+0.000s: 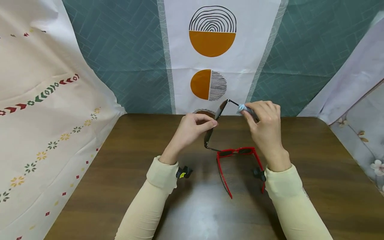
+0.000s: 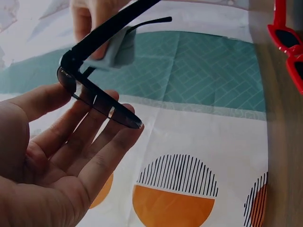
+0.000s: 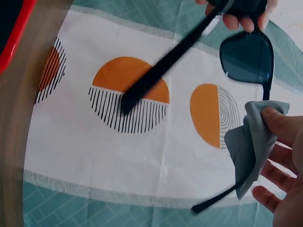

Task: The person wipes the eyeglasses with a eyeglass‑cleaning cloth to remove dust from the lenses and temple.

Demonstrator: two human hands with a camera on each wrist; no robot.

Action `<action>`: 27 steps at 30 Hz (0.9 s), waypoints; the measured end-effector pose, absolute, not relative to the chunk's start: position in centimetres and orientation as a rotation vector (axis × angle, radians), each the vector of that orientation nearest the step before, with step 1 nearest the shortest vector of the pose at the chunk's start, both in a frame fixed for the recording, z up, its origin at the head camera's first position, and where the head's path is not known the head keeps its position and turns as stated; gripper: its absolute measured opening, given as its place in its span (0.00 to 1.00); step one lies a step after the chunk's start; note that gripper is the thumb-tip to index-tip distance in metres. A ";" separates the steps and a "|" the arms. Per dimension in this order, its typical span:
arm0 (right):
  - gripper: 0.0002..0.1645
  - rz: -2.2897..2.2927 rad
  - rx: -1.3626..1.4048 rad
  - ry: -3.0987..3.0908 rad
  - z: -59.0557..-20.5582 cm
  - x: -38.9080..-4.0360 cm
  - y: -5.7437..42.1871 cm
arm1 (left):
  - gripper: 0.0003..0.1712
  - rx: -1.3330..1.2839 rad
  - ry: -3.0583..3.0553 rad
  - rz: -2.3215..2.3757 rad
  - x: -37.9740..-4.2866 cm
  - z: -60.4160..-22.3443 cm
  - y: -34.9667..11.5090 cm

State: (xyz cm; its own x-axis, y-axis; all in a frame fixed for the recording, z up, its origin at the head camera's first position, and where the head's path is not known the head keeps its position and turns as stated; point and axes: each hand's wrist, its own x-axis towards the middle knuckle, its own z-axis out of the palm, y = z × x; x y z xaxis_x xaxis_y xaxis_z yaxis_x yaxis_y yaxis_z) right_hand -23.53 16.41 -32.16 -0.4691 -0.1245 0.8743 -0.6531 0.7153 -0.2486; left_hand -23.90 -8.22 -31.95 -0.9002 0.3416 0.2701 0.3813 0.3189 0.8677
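Note:
My left hand pinches a pair of black sunglasses by the front frame, lifted above the table. In the left wrist view the thumb is on one side of the lenses and the fingers on the other. My right hand holds a grey-blue cloth folded round one temple of the sunglasses. The tip of that temple sticks out past the cloth in the right wrist view. The other temple points down toward the table. Red-framed sunglasses with dark lenses stand on the tabletop below the hands, temples unfolded toward me.
The brown wooden table runs back to a hanging curtain with a white panel of orange half-circles. A cream patterned cloth drapes along the left side, and a pale floral one on the right.

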 end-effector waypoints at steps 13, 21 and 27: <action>0.11 0.723 0.614 -1.938 -32.8 -23.4 14.9 | 0.10 -0.743 -2.593 -1.471 -23.4 -32.3 -7.5; 0.09 0.715 0.590 -1.942 -32.5 -23.5 15.7 | 0.08 -0.680 -2.517 -1.574 -23.7 -32.0 -8.1; 0.08 0.808 0.527 -1.902 -32.2 -23.7 16.6 | 0.09 -0.645 -2.362 -1.818 -23.9 -31.6 -9.3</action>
